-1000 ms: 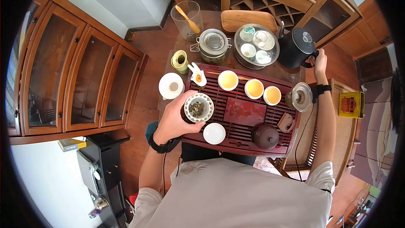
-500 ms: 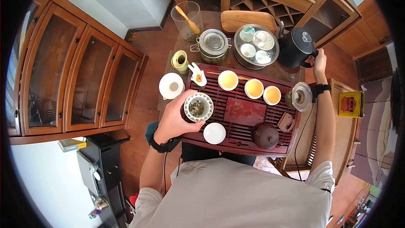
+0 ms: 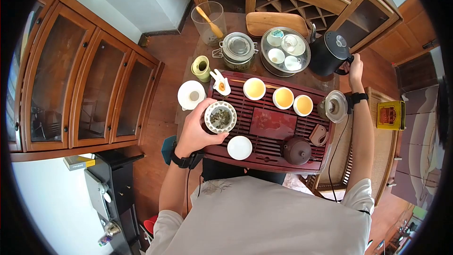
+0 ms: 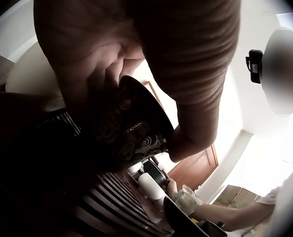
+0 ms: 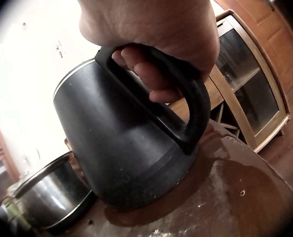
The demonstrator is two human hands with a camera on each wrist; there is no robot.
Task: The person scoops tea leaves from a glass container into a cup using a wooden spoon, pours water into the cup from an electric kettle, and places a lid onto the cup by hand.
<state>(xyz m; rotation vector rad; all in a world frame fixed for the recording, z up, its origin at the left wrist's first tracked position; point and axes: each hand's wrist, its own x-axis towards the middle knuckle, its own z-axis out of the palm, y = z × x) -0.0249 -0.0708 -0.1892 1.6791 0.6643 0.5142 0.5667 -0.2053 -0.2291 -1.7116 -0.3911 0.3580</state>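
My left hand point(image 3: 194, 130) holds a gaiwan bowl point(image 3: 207, 125) by its rim, thumb on the near side and fingers on the far side. Wet tea leaves point(image 3: 220, 118) lie inside it. In the left wrist view the bowl's dark, patterned outside point(image 4: 141, 133) shows between thumb and fingers. At the back right, my right hand point(image 3: 357, 73) grips the handle of a black kettle point(image 3: 329, 54). The right wrist view shows fingers curled through the handle point(image 5: 198, 106) and the kettle's base right at the wet tabletop point(image 5: 235, 187). A white lid or saucer point(image 3: 239, 148) lies near the bowl.
On the slatted tea tray point(image 3: 264, 148) stand three cups of amber tea point(image 3: 284, 97), a brown teapot point(image 3: 297, 151) and a white hand-shaped ornament point(image 3: 220, 83). Behind it are a clip-top jar point(image 3: 238, 49) and a steel pot point(image 3: 285, 52) of cups. A white pitcher point(image 3: 191, 95) stands left.
The left hand and bowl have shifted slightly, with the bowl's inside turned a little more toward the head view. The right hand keeps its grip on the kettle.
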